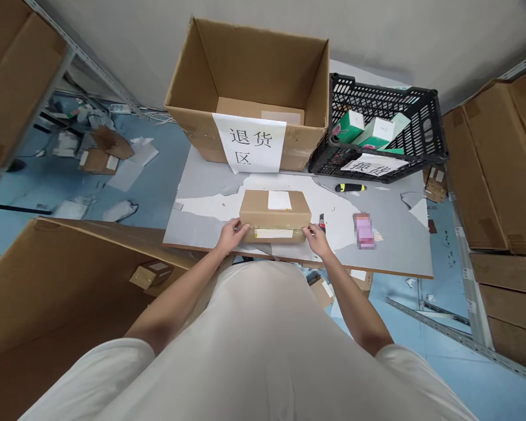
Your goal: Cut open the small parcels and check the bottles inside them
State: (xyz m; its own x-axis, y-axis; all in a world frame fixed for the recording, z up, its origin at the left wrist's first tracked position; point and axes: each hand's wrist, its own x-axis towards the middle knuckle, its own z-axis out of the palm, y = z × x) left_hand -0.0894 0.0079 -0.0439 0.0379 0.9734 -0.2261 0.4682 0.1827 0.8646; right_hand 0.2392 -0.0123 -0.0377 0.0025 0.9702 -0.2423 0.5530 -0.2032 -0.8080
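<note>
A brown cardboard box [256,204] with a white label on top and another on its near side rests at the table's front edge. My left hand [232,235] grips its near left corner, fingers curled round it. On the opposite corner, my right hand [315,238] holds the box the same way. Clear tape runs along the near edge. Just past my right hand lies a red and black box cutter [322,222], partly hidden by that hand.
A large open carton [193,131] with a paper sign stands behind. Beside it, a black crate [427,131] holds green-and-white boxes. A yellow-black knife [350,187] and a blurred pink item [364,231] lie on the table [403,234]. A huge carton [70,280] stands at left.
</note>
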